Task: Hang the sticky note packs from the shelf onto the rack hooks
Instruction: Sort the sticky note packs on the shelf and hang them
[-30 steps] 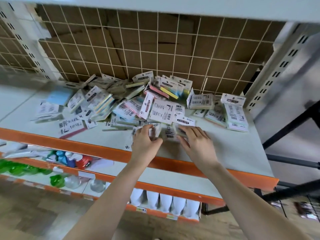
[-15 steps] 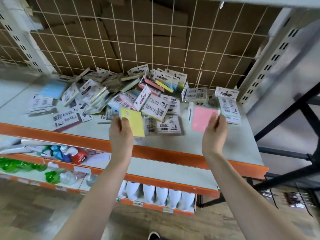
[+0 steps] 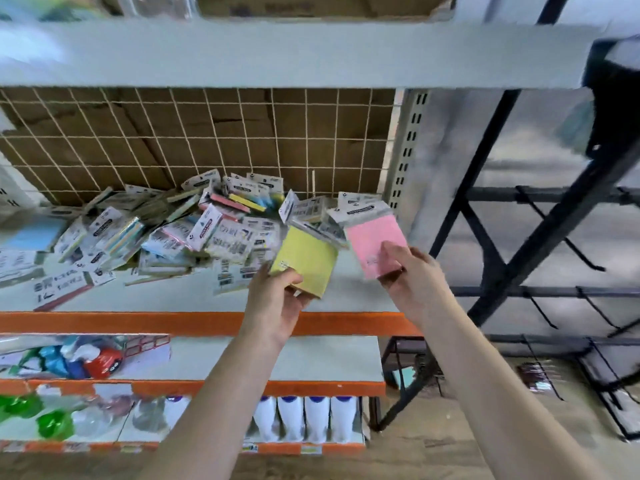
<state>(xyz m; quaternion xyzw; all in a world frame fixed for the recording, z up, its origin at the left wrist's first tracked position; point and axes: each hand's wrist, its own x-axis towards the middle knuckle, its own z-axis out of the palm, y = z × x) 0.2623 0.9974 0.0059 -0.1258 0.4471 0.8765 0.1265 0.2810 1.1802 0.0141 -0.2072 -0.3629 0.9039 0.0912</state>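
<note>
Gripped at their near edges, a square yellow sticky note pack [image 3: 306, 260] in the left hand [image 3: 277, 299] and a pink one [image 3: 377, 245] in the right hand [image 3: 412, 282] had been lifted off the grey shelf [image 3: 346, 299] and swung rightward toward the black rack hooks [image 3: 585, 261], so hanging was judged next.

Bright, even and diffuse throughout, with no glare and only faint shadows under the pile of packs [image 3: 194, 233]. Blurred by motion, most of all along the upper shelf beam [image 3: 277, 53] and the black rack [image 3: 519, 244] at right. Bowed by wide-angle distortion toward the edges.
</note>
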